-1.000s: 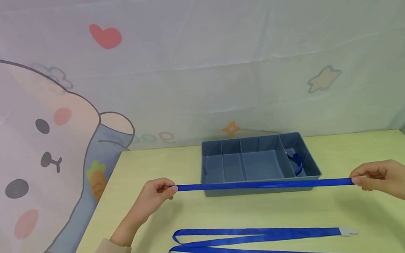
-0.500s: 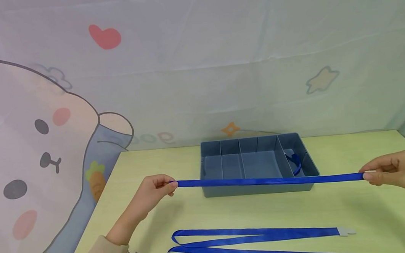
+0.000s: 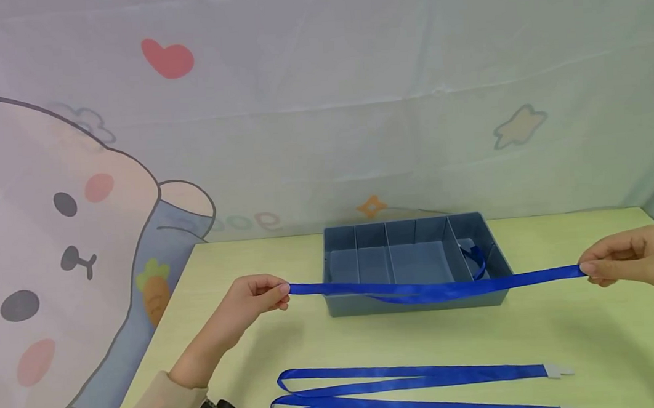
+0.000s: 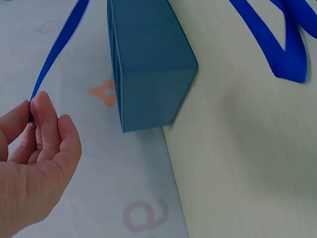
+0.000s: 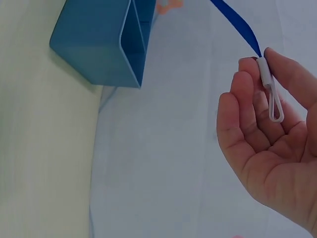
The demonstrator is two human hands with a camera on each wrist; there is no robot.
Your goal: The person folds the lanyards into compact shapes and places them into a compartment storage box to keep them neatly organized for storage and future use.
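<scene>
A blue lanyard (image 3: 448, 291) spans the air between both hands, sagging slightly in front of the tray. My left hand (image 3: 260, 297) pinches its looped end between thumb and fingers; the left wrist view shows that hand (image 4: 42, 148) with the strap rising from the fingertips. At the other end my right hand (image 3: 632, 259) pinches the strap by its white plastic clip (image 5: 266, 74), whose loop points into the palm in the right wrist view. Two more blue lanyards (image 3: 381, 386) lie folded lengthwise on the table near me, one with its white clip (image 3: 558, 370) to the right.
Behind the held strap stands a blue-grey divided tray (image 3: 415, 303) at the back of the pale table (image 3: 241, 258). A coiled blue strap (image 3: 478, 262) lies in its right compartment. A printed cloth (image 3: 323, 136) hangs behind the table.
Both hands have risen a little, and the right hand has also moved slightly right. The lanyard, pulled straight before, now sags and its two layers part in the middle.
</scene>
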